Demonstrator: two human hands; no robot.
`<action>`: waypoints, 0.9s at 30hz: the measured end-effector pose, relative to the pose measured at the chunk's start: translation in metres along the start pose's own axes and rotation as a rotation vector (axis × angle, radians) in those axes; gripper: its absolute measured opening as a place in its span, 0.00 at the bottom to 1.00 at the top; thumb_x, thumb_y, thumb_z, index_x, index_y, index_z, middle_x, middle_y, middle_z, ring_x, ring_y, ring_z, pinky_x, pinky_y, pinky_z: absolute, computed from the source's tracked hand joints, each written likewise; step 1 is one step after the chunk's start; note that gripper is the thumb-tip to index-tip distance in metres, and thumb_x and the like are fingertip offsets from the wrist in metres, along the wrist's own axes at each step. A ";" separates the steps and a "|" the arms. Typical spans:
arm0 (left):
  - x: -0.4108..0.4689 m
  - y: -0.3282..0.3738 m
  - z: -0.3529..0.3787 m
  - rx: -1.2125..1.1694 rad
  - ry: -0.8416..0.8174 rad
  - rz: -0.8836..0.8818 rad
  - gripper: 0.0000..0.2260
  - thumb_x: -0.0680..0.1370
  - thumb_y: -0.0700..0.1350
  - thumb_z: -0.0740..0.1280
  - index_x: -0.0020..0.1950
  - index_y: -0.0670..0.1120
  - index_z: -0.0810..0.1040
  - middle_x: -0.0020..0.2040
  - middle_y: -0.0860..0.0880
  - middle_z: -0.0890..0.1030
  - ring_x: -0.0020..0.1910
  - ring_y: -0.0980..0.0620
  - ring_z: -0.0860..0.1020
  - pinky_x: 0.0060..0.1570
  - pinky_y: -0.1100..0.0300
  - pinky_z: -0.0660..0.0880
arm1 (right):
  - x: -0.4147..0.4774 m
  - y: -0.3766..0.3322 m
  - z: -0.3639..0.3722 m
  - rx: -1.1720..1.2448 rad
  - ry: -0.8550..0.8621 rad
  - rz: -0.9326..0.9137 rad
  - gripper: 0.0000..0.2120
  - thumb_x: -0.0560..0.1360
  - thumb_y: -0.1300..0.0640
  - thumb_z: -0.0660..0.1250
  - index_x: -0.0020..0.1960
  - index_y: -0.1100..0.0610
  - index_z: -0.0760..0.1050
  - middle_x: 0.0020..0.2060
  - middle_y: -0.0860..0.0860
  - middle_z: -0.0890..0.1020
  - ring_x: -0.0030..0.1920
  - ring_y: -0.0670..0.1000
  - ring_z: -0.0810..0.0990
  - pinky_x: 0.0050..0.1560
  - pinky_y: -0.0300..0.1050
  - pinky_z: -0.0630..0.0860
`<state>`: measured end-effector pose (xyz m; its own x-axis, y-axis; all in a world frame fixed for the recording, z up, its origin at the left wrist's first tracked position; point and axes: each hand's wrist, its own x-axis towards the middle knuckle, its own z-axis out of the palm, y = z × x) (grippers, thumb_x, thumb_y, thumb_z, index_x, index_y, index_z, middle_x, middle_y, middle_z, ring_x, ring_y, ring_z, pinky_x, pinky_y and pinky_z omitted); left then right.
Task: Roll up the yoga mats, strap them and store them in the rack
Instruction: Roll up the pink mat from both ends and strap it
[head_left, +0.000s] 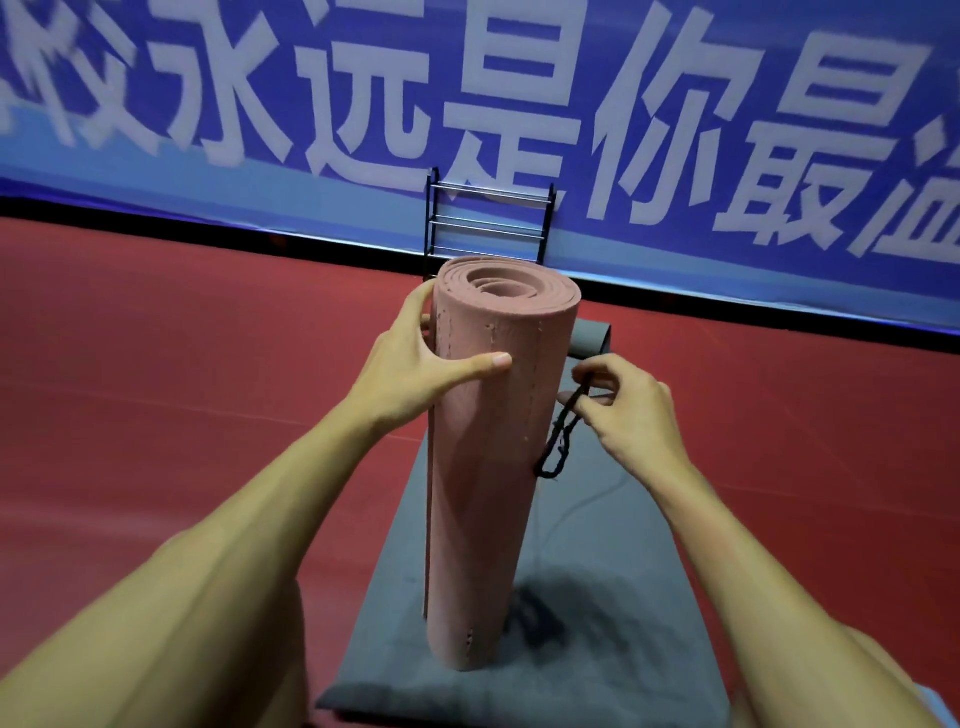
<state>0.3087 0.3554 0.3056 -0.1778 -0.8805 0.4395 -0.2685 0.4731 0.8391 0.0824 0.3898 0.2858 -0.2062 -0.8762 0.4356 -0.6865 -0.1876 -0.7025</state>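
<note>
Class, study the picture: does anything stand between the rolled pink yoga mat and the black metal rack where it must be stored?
Nothing upright shows. The rolled pink yoga mat stands on a flat grey mat whose curled far end lies toward the black metal rack. The roll hides the red floor just before the rack.

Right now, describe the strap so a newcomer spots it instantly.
Find the pink rolled mat standing upright on the flat grey mat. Just right of it, the right hand pinches the strap. It is thin, black and dangles in a loop, unlike the broad mats.
</note>
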 end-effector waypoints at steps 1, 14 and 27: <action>0.000 -0.001 -0.003 -0.015 0.009 0.006 0.42 0.62 0.58 0.79 0.71 0.58 0.64 0.59 0.62 0.75 0.59 0.68 0.72 0.62 0.63 0.70 | -0.001 -0.004 -0.004 0.020 -0.033 0.006 0.14 0.70 0.57 0.76 0.54 0.53 0.78 0.49 0.45 0.82 0.50 0.44 0.81 0.50 0.33 0.77; 0.003 0.004 0.002 -0.129 0.075 0.104 0.33 0.63 0.45 0.81 0.64 0.57 0.71 0.56 0.64 0.78 0.55 0.72 0.74 0.54 0.72 0.73 | 0.032 -0.115 -0.016 -0.134 -0.295 -0.112 0.49 0.66 0.41 0.76 0.78 0.50 0.52 0.74 0.50 0.64 0.73 0.50 0.64 0.64 0.40 0.62; -0.003 0.005 0.004 -0.121 -0.172 0.036 0.40 0.68 0.53 0.72 0.74 0.57 0.53 0.70 0.53 0.63 0.69 0.61 0.60 0.67 0.59 0.62 | 0.037 -0.140 -0.003 -0.468 -0.349 -0.014 0.48 0.63 0.36 0.75 0.73 0.55 0.58 0.70 0.52 0.69 0.69 0.56 0.68 0.59 0.48 0.68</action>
<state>0.3043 0.3604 0.3077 -0.3471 -0.8397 0.4176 -0.1451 0.4880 0.8607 0.1688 0.3847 0.4025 -0.0078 -0.9844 0.1760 -0.9391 -0.0533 -0.3396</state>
